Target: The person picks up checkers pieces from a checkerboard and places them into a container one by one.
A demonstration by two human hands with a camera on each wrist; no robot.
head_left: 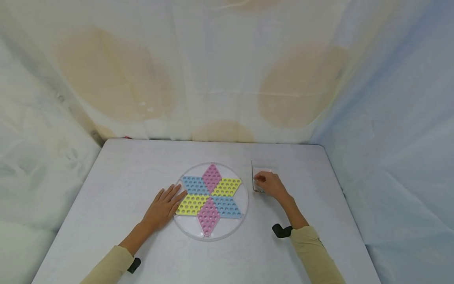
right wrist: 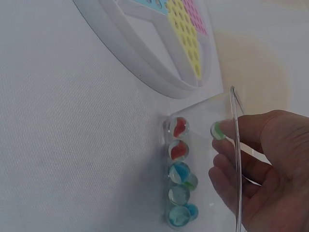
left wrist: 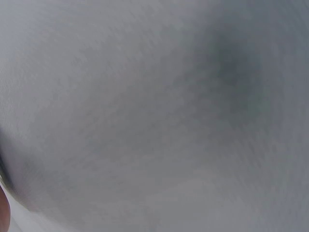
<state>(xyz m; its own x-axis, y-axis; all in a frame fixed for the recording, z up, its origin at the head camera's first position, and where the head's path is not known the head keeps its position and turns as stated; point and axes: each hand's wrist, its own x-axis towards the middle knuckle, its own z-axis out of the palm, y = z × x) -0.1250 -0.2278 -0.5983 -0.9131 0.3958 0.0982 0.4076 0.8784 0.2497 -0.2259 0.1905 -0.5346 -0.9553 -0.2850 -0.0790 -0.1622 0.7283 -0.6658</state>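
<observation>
A round Chinese checkers board (head_left: 226,207) with pink, blue and yellow holed points lies flat on the table. My left hand (head_left: 161,210) rests with fingers spread at its left edge, fingertips over the rim. To the board's right stands a clear plastic box (head_left: 257,169). My right hand (head_left: 271,185) reaches into that box. Between thumb and index finger it pinches a green-and-white glass marble (right wrist: 218,130), seen through the box wall. Several marbles (right wrist: 179,171), red, blue and green, lie along the box bottom below my fingers. The left wrist view shows mostly blurred grey surface.
The white table (head_left: 134,165) is bounded at the back by a patterned curtain (head_left: 213,79) and by more curtains (head_left: 390,138) at the sides. The right wrist view also shows the board's raised white rim (right wrist: 140,63) close to the box.
</observation>
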